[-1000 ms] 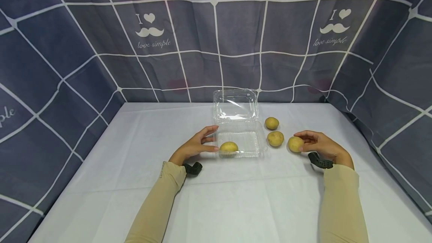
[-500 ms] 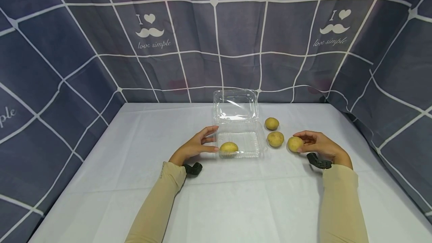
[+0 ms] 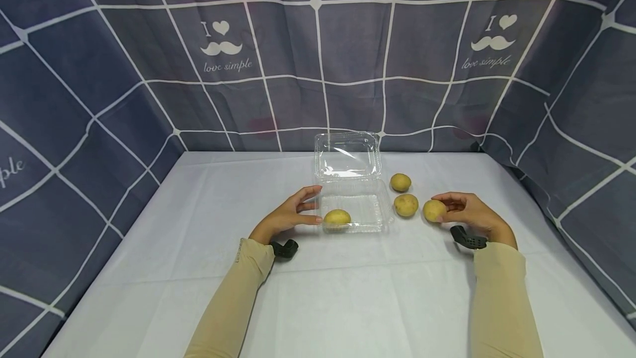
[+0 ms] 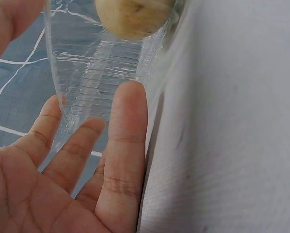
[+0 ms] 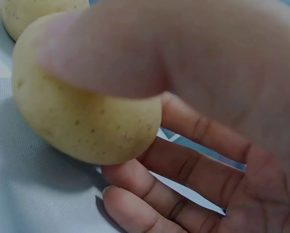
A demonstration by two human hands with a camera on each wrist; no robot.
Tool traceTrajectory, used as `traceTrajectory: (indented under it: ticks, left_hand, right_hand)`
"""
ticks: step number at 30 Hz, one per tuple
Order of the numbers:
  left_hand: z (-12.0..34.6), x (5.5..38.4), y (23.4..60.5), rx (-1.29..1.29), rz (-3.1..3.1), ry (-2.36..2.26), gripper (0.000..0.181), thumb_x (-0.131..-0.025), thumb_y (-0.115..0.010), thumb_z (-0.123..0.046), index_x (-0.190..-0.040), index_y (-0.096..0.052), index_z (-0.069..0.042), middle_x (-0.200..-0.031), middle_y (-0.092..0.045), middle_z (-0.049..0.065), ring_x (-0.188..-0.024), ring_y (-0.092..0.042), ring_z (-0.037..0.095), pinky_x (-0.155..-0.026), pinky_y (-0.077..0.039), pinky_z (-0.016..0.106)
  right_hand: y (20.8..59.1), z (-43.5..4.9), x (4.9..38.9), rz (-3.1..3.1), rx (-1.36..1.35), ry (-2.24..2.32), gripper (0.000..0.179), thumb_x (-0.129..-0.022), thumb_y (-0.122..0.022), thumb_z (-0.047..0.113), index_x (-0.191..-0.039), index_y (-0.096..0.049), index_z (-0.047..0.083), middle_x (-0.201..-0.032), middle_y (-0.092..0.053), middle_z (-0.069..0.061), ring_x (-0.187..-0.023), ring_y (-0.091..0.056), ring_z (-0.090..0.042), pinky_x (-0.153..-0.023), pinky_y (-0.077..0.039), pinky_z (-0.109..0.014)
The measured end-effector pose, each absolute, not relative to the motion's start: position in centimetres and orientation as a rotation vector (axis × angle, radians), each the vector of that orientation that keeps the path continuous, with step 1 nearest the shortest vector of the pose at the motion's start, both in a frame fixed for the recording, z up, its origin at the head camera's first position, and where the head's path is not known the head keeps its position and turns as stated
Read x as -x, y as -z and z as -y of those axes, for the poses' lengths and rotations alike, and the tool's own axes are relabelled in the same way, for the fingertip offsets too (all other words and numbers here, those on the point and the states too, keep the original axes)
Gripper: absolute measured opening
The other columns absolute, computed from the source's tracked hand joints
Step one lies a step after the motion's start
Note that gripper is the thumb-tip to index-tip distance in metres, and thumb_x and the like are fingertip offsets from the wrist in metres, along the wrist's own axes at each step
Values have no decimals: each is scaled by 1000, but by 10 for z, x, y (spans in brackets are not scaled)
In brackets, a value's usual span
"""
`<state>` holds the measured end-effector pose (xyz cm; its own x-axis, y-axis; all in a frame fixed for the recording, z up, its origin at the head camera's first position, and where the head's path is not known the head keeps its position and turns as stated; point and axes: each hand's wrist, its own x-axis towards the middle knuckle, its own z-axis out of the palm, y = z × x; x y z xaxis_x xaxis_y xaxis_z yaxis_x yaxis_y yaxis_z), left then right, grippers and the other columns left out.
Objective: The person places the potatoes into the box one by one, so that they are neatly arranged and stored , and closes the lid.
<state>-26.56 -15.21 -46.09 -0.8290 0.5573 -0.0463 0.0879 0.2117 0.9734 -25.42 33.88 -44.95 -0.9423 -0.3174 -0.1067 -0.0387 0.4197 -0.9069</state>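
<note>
Well to the right of the clear plastic container (image 3: 365,206), the right hand (image 3: 471,215) pinches the held potato (image 3: 434,211) between thumb and fingers, and over the past second edges only slightly toward the container. I cannot tell whether that potato touches the table (image 3: 298,303). I judge the shift too small to alter the work: one potato inside, three outside. At the container's left wall, the left hand (image 3: 287,216) rests its fingertips, fingers spread wide. I see the lid (image 3: 348,156) standing raised behind the container and the boxed potato (image 3: 337,216) in its front left corner. Just right of the container sits the speckled potato (image 3: 406,205); the rear potato (image 3: 400,182) lies behind that one.
</note>
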Motion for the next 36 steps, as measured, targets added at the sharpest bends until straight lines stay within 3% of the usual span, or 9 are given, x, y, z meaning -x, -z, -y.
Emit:
traceTrajectory:
  ticks: [13, 23, 36]
  left_hand:
    - [153, 265, 460, -592, -2100, -1655, 90, -95, -79, -2, -170, -28, -6, -177, -26, 13, -155, -38, 44, -122, -42, 56]
    - [153, 265, 461, -600, -2101, -1655, 90, -95, -79, -4, -169, -28, -5, -177, -27, 15, -155, -39, 45, -121, -43, 57]
    - [152, 265, 462, -604, -2102, -1656, 89, -95, -79, -4, -169, -30, -6, -177, -27, 14, -155, -39, 44, -122, -42, 56]
  right_hand:
    - [443, -332, 254, -2493, 272, 1576, 63, -92, -85, 8, -146, -58, -10, -114, -70, 21, -101, -66, -7, -86, -57, -21]
    - [433, -322, 254, -2476, 381, 1721, 50, -92, -82, -1, -139, -64, -4, -115, -71, 19, -102, -70, -4, -84, -60, -20]
    - [428, -303, 256, -2527, 436, 1734, 59, -91, -82, -1, -144, -58, -12, -121, -67, 19, -108, -66, -5, -85, -60, -19]
